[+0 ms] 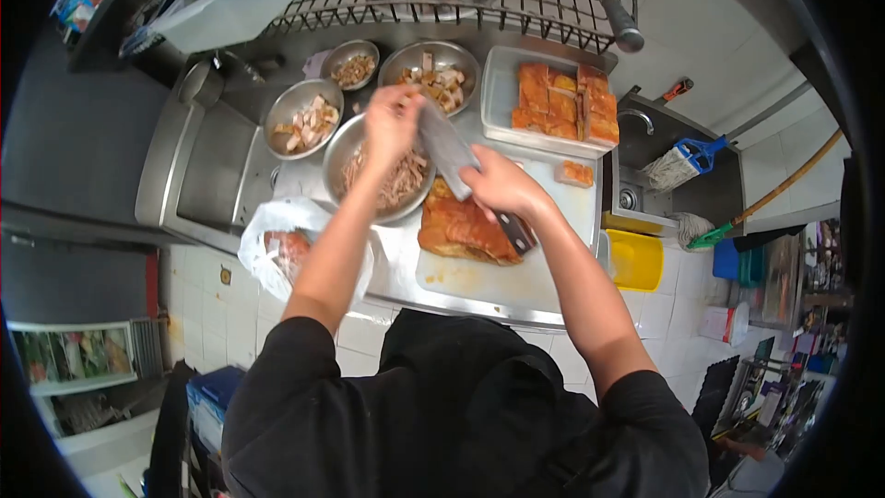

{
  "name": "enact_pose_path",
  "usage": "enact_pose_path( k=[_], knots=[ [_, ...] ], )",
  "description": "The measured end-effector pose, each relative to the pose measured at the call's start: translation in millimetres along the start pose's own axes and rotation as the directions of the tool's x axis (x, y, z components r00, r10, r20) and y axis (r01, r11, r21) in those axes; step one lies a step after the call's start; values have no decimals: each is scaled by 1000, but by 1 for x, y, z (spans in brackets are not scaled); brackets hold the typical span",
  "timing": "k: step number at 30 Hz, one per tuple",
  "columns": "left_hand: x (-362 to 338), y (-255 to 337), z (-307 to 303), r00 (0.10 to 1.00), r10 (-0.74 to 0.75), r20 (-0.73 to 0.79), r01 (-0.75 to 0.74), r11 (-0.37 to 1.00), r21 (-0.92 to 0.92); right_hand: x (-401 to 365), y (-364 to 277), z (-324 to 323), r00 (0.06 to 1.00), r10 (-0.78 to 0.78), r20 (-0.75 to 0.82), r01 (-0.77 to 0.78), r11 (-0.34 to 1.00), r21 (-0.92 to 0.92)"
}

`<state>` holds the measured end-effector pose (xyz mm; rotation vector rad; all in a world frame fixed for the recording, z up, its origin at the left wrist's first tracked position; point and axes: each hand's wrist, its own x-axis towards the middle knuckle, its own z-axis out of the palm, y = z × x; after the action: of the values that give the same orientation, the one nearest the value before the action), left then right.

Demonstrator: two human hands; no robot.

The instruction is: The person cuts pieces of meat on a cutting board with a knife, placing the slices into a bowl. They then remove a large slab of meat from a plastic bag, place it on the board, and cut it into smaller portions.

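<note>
My right hand is closed around a cleaver, whose broad blade slants up and left. Close to the blade's upper end is my left hand, fingers drawn together and somewhat blurred; whatever they hold cannot be made out. Under the cleaver, a browned slab of roasted meat rests on the white cutting board. Below my left hand stands a metal bowl of shredded meat, partly covered by my forearm. Behind it, another bowl contains cut chunks of meat.
A plastic tub of browned meat pieces sits at the back right, near a small container. Two more bowls are left. A plastic bag hangs over the front edge. Sinks flank the counter.
</note>
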<state>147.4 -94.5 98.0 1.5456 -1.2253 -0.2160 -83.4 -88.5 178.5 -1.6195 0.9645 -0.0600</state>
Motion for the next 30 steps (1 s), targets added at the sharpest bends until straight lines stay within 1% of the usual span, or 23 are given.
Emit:
enact_pose_path(
  k=[1,2,3,5,6,7,8,9,10,12,13,14,15,16,17,18,20,21,23,25,27,29,30],
  knots=[
    [37,-54,0,996,-89,21,91,990,-104,21,-13,4,1000,5,-22,-5,1000,6],
    [67,-55,-12,979,-194,57,199,975,-99,41,-19,8,999,-2,-32,3,999,38],
    [102,-91,-15,973,-224,61,228,971,-65,54,-22,9,999,-5,-40,8,997,71],
    [152,-179,-18,954,-249,169,284,931,-231,49,-23,15,996,10,-94,-4,998,65],
    [171,-187,-30,916,-345,206,322,937,134,41,-22,19,991,7,-132,-1,999,45],
    [188,-227,-32,960,-220,173,93,833,545,28,-18,19,985,82,-149,-82,997,8],
    [192,-232,-34,954,-231,189,95,835,542,24,15,25,957,-106,-272,82,992,-98],
    [201,-225,-40,932,-258,254,43,777,629,17,50,30,881,-300,-365,229,947,-225],
    [209,-217,-43,903,-288,318,-21,710,704,-3,64,30,899,-202,-389,144,974,-174],
    [202,-221,-36,907,-254,337,-33,753,658,-46,79,30,906,28,-423,-48,998,-39],
    [197,-245,-29,735,-161,658,-397,685,611,-65,85,29,892,153,-425,-150,988,41],
    [194,-260,-24,442,-115,890,-700,576,422,-78,105,36,847,80,-526,-63,997,49],
    [163,-215,-21,531,-244,811,-620,541,568,-89,122,45,787,13,-617,21,999,48],
    [131,-163,-20,607,-364,707,-526,483,700,-102,127,49,788,25,-616,12,998,57],
    [123,-176,-17,546,-389,742,-572,474,670,-112,128,50,767,131,-628,-62,989,131],
    [121,-185,-15,542,-385,747,-576,477,664,-120,129,50,736,234,-636,-132,970,204],
    [125,-205,-10,630,-460,625,-416,480,772,-129,134,55,708,267,-654,-157,962,223],
    [125,-211,-10,663,-422,618,-386,515,765,-133,138,60,687,299,-662,-181,953,243],
    [124,-220,-6,627,-409,663,-416,544,729,-137,147,68,656,327,-680,-199,944,262],
    [122,-202,-16,594,-398,699,-438,570,696,-139,155,76,630,348,-694,-213,937,276],
    [120,-181,-17,651,-340,679,-443,556,703,-145,162,82,568,352,-744,-286,932,223],
    [136,-218,-19,717,-207,666,-492,526,694,-152,164,83,551,325,-768,-294,937,186],
    [136,-243,-23,711,493,502,-673,267,690,-158,167,83,542,289,-789,-303,943,137]
  ],
)
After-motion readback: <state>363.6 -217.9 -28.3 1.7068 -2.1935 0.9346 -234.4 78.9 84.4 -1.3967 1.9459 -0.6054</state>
